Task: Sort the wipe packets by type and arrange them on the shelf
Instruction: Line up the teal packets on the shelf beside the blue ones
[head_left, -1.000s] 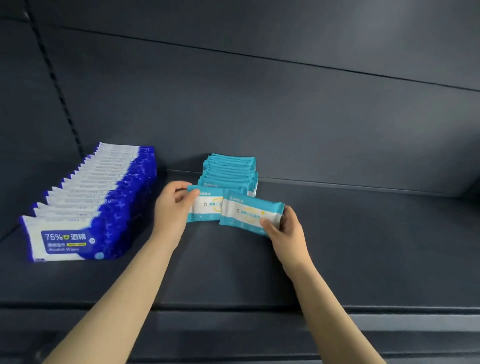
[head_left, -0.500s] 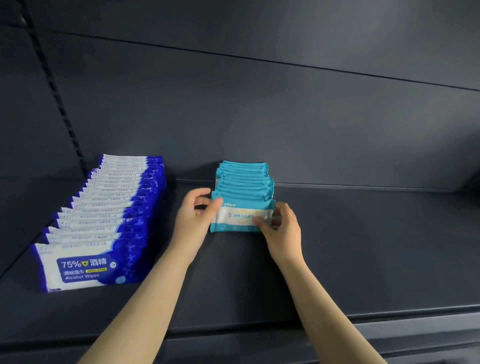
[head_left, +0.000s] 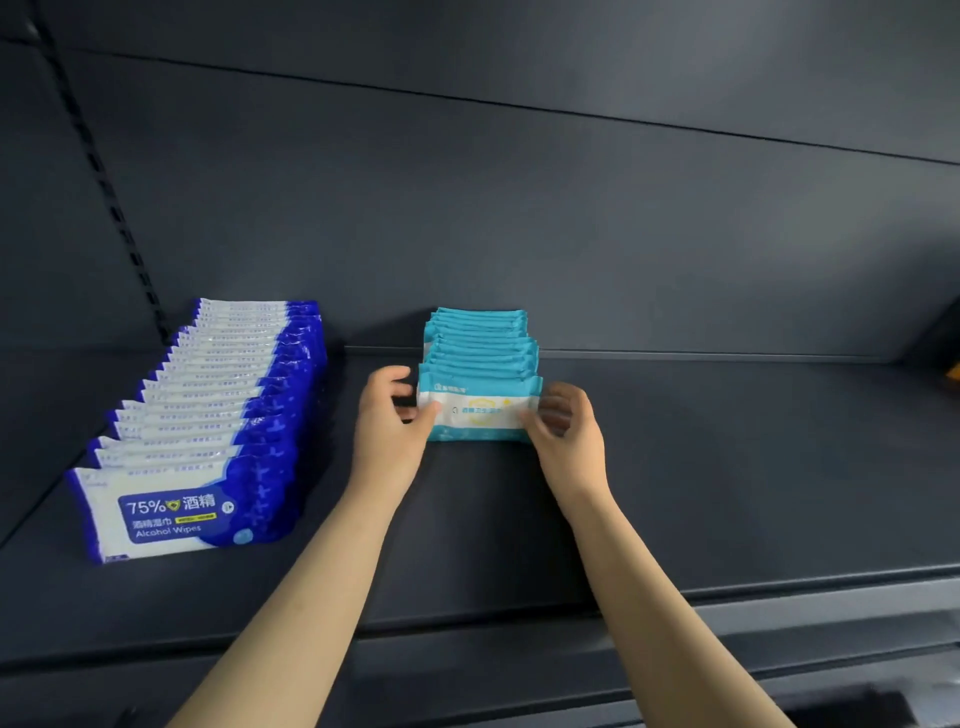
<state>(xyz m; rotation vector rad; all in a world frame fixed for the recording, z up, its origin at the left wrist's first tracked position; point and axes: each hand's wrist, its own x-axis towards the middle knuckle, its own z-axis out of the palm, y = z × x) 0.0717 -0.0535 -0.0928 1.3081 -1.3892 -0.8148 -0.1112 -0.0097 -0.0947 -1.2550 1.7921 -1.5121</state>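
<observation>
A row of teal wipe packets (head_left: 480, 343) stands upright at the middle of the dark shelf (head_left: 727, 467). The front teal packet (head_left: 480, 410) has a white label and stands against that row. My left hand (head_left: 389, 421) pinches its left end, thumb on the front and fingers curled behind. My right hand (head_left: 563, 431) is blurred at its right end, with the thumb on the front and the fingers curled round the edge. To the left runs a long row of blue-and-white alcohol wipe packets (head_left: 208, 415).
The shelf's back panel (head_left: 571, 234) rises right behind the teal row. A slotted upright (head_left: 109, 187) runs up the back left corner. The shelf's front lip (head_left: 675, 618) crosses below my forearms. A dark object with an orange spot (head_left: 948, 358) sits at the far right.
The two teal packets I held in front of the row have been brought together and set against its front. My hands followed them back toward the row; the right one is now blurred.
</observation>
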